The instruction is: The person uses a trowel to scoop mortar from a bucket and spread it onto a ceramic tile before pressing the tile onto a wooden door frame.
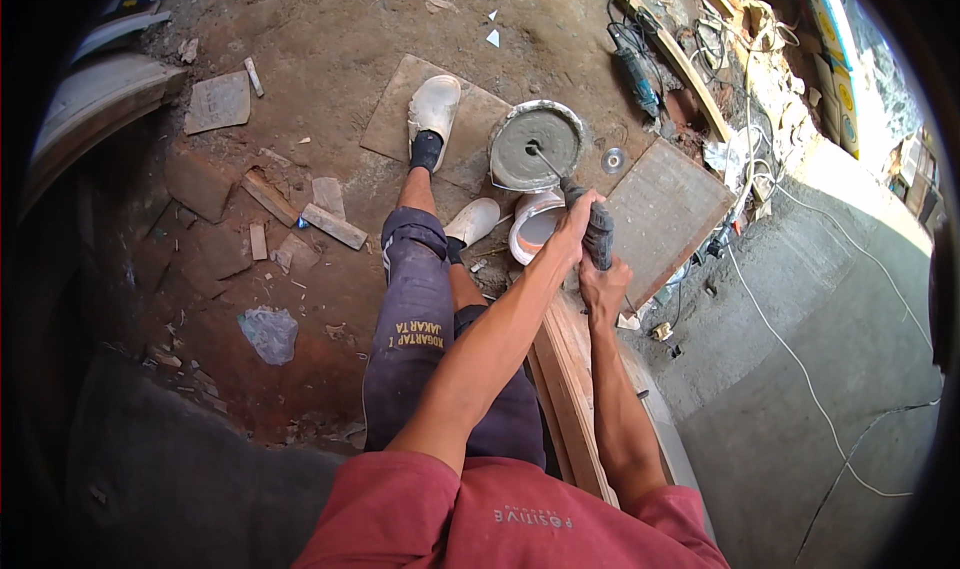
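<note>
A dark power drill point(599, 237) is held in both my hands. My left hand point(582, 212) wraps round its front part, while my right hand point(606, 283) grips the rear end. From the drill a thin metal mixing rod point(549, 163) slants into wet grey mortar point(555, 137), where a small dark hollow shows around it. The mortar sits in a round bucket point(494, 172) with a smeared rim. The rod's lower end is hidden in the mix. Beside the bucket, nearer to me, stands a smaller white pail point(516, 244), partly covered by my left forearm.
My shoes straddle the floor left of the bucket, one on a flat board point(385, 129). A large tile point(672, 214) lies to the right. An angle grinder point(637, 74) and a metal disc point(613, 160) lie beyond. Cables point(800, 354) trail right; wood planks point(570, 399) lie below my arms.
</note>
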A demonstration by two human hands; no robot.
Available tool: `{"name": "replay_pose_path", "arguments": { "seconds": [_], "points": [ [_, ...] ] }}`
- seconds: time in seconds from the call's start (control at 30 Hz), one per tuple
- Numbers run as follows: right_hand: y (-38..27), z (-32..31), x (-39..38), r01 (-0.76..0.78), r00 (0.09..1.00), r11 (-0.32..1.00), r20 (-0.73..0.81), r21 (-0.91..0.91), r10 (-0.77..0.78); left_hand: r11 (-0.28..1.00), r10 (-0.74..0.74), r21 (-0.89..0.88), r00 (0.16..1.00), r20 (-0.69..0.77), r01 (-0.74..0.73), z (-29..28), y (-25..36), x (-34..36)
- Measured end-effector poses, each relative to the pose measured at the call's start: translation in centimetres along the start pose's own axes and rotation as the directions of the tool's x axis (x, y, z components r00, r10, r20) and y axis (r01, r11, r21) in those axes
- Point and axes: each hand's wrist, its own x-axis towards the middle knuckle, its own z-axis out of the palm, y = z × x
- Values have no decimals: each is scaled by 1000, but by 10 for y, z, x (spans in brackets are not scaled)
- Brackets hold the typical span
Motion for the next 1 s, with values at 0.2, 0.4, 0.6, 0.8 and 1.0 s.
{"name": "replay_pose_path", "arguments": {
  "seconds": [0.2,0.4,0.6,0.8,1.0],
  "points": [
    [1,-1,-1,30,999,999,-16,-9,-31,1000,16,-1,999,41,-16,-2,0,-1],
    [2,3,-2,15,1000,1000,-13,27,-15,999,39,-10,999,-9,-39,-5,0,5],
    [-2,2,2,16,1000,1000,-26,22,-16,1000,20,3,1000,16,-20,1,4,1],
    [-3,3,2,63,996,997,-60,41,-61,997,45,62,997,-57,-41,0,4,3],
    [-1,1,3,2,999,999,-34,33,-1,999,18,37,999,28,-19,-1,6,5]
  ]
}}
